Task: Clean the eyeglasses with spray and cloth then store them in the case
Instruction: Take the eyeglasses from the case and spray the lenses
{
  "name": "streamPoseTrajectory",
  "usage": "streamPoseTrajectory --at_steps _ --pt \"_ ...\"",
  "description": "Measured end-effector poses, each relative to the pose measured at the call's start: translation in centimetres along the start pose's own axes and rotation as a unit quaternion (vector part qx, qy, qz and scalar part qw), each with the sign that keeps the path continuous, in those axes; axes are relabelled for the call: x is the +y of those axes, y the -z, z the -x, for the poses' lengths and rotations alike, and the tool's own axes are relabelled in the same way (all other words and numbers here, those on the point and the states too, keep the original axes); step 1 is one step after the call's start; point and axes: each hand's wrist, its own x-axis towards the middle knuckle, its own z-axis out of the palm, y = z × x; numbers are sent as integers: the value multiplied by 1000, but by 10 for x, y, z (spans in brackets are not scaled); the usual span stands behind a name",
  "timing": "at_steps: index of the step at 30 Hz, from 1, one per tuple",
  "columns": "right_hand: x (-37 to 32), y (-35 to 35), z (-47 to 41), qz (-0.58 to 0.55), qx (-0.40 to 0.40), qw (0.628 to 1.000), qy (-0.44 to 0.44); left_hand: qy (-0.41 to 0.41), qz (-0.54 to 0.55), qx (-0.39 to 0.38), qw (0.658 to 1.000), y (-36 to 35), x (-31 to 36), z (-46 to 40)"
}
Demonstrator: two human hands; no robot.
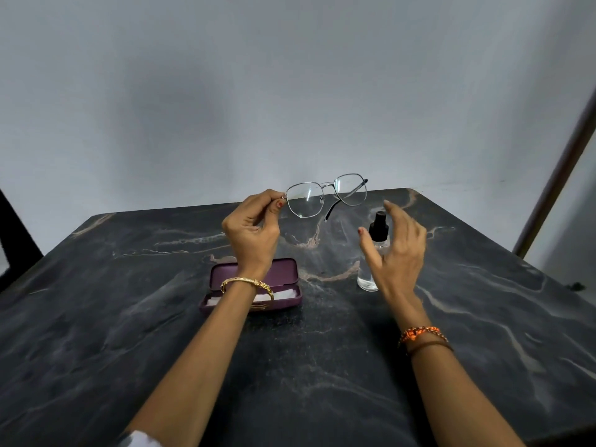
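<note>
My left hand [253, 229] pinches the left hinge of thin metal-framed eyeglasses [325, 195] and holds them up above the dark marble table [161, 333]. The glasses are upright and their lenses face me. My right hand [398, 250] hovers open with fingers spread, just in front of a clear spray bottle [371, 262] with a black pump top, which stands on the table; I cannot tell if it touches the bottle. A purple glasses case [283, 272] lies open under my left wrist, with a white cloth [283, 295] inside it.
A pale wall rises right behind the table's far edge. A brown-edged frame [554, 182] leans at the right. Something dark [14, 240] stands off the table's left edge.
</note>
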Motion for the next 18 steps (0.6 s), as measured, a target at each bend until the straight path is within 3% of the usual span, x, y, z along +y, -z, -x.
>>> streamPoseTrajectory --at_steps 5,10,18 --pt "-4 -7 10 5 -32 999 0 -4 -6 -21 1000 6 -6 -3" --pt "-5 -14 17 -39 -98 993 -60 -2 -7 -23 1000 7 -8 -2" --pt "-15 -15 8 -85 -27 995 -47 -7 -18 -27 999 7 -11 0"
